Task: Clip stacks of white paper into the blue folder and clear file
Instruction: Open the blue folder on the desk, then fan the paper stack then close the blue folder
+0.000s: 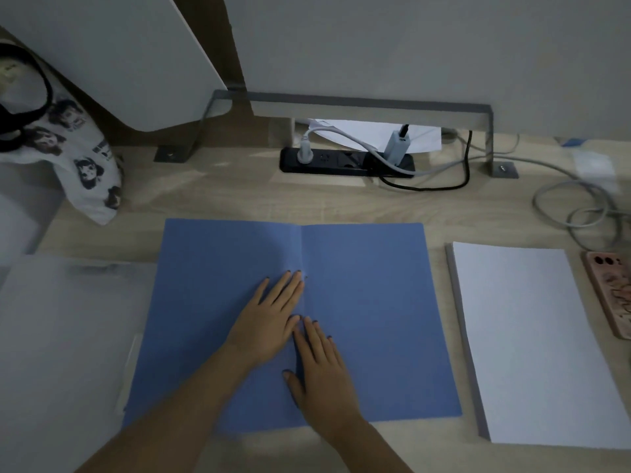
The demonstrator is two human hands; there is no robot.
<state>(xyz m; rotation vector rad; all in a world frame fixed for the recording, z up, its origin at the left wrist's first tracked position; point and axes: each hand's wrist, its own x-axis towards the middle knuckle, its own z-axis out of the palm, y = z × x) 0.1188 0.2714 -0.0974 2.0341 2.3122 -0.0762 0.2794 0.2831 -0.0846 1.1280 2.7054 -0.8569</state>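
Observation:
The blue folder [372, 302] lies spread flat on the wooden desk, its crease running down the middle. My left hand [269, 319] rests palm down on the left leaf, fingertips at the crease. Just right of the crease, nearer to me, my right hand [321, 370] also presses flat on the folder. Neither hand holds anything. A stack of white paper [532, 339] lies to the right of the folder. The clear file [65, 343] lies to its left, translucent and blurred.
A black power strip [341, 162] with plugs and cables sits at the back of the desk. Looped grey cable [577, 213] lies at the back right. A phone in a patterned case [611, 295] is at the right edge. A printed cloth bag [82, 158] stands back left.

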